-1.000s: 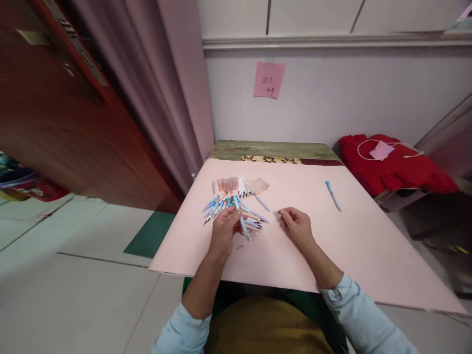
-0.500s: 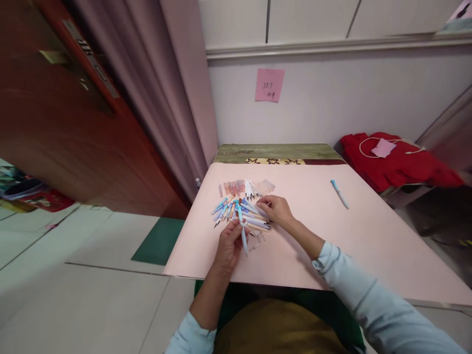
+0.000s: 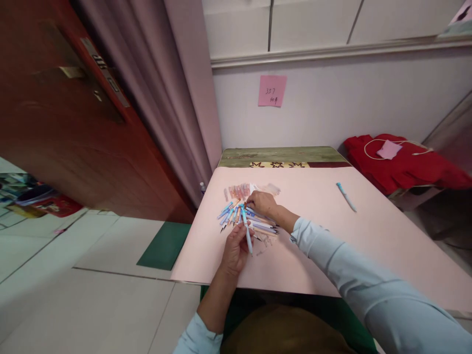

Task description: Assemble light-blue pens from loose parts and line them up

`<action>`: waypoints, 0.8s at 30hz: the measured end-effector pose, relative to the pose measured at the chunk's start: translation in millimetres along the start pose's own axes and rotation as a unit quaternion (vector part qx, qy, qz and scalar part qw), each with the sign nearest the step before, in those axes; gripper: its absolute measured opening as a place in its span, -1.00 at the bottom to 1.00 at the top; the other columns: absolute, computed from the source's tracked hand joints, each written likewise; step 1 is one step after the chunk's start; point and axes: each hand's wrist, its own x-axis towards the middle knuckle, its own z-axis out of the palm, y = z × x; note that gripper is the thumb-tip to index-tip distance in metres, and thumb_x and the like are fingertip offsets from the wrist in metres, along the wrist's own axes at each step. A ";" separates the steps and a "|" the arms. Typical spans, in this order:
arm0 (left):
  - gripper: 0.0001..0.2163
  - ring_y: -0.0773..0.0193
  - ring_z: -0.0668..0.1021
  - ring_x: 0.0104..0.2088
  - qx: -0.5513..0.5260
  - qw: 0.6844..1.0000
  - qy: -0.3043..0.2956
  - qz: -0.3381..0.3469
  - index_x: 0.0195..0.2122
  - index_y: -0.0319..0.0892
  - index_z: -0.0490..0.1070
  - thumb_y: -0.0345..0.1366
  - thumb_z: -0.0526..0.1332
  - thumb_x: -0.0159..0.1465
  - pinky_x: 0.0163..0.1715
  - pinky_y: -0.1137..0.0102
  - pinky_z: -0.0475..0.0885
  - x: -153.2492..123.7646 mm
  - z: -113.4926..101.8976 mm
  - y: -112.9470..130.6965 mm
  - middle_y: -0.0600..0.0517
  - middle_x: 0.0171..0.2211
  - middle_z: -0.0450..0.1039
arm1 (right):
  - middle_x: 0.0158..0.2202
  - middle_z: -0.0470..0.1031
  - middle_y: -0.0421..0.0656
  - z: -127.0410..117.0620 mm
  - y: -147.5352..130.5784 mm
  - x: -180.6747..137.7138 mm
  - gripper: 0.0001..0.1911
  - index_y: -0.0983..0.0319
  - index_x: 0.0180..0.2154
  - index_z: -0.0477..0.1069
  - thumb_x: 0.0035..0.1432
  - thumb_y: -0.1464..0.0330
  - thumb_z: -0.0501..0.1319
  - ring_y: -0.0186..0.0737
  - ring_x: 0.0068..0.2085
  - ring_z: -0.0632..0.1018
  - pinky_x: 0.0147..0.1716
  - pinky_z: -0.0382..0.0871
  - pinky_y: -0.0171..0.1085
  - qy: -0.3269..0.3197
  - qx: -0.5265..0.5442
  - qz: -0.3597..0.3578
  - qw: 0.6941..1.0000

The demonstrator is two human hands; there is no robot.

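We find the left hand [image 3: 235, 250] pinching a light-blue pen [image 3: 250, 244], its tip toward us, over the tabletop [image 3: 309, 255]. The right hand [image 3: 261, 202] has bent fingers at the pen parts [image 3: 231, 212]; we cannot tell whether it grips any. Beyond lie reddish pieces [image 3: 239, 191]; well apart, rightward, a second pen [image 3: 346, 197].

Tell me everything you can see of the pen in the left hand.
The pen is slim, bright blue at its upper end, with a pale blue-grey lower barrel narrowing to a tip; it looks like plastic. The left hand grips it near the middle, tilted, tip towards the wearer. Its upper end overlaps the heap of pens in this view; whether they touch is unclear.
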 end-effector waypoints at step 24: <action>-0.68 0.39 0.50 -0.49 0.173 0.982 -0.082 -0.005 -0.19 -0.25 0.49 -0.31 0.43 0.03 -0.41 0.51 0.33 -7.1 2.1 -8.6 0.01 -0.50 0.53 | -0.31 0.60 -0.13 -18.8 -4.7 -101.4 -0.64 0.25 -0.22 0.49 -0.08 0.21 0.36 -0.33 -0.36 0.52 -0.35 0.38 -0.35 0.158 0.684 0.157 0.695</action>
